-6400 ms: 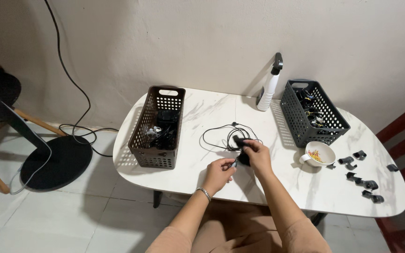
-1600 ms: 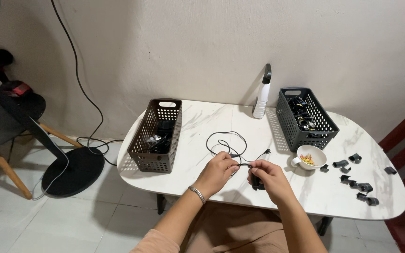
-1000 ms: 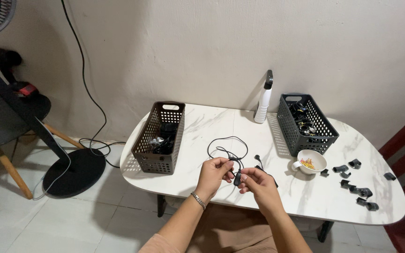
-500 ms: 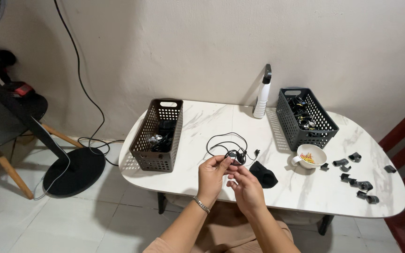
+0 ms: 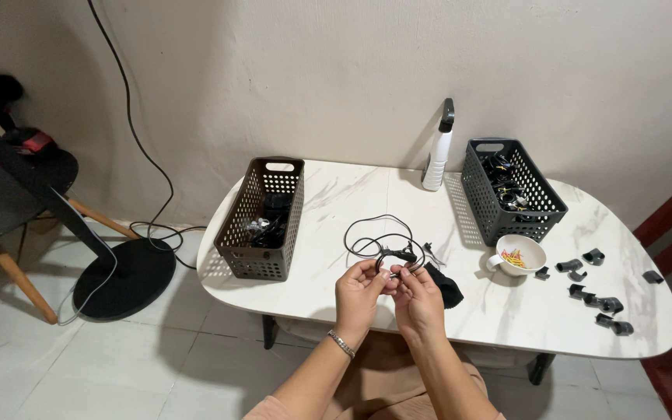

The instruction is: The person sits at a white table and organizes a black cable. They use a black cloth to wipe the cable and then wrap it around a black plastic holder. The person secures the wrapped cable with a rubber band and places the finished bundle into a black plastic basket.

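Black cable (image 5: 379,236), loops toward wall, hands pinching

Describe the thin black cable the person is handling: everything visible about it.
The black cable is thin and looks rubber-coated. Part of it lies in loose loops on the white marble-look table, between the brown basket and the grey basket. Its near end rises to the left hand and right hand, whose fingertips pinch it together just above the table. A small thicker black piece sits on the line near the fingers. Details of its ends are too small to tell.
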